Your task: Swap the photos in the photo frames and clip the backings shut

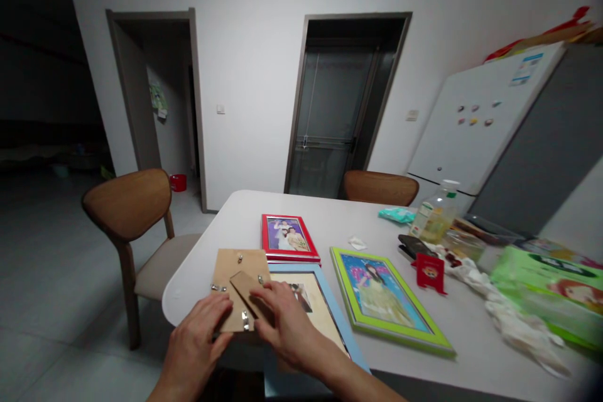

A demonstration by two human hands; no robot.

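Observation:
A brown backing board (226, 270) with metal clips and a stand flap (245, 286) lies at the table's left front. On its left lower edge my left hand (200, 336) rests, fingers bent round the edge. My right hand (285, 320) has its fingers on the board's right side, by the flap. Under my right forearm lies a light blue frame (330, 301) with a small picture on cream paper. Behind it sits a red frame (308, 235) with a photo. To the right is a green frame (358, 308) with a picture of a person in a dress.
At the right of the white table (245, 204) stand a bottle (433, 213), a red card (429, 272), crumpled tissue (513, 320) and a green packet (546, 282). Wooden chairs stand at the left (129, 207) and behind (381, 187). A fridge (471, 113) is at the back right.

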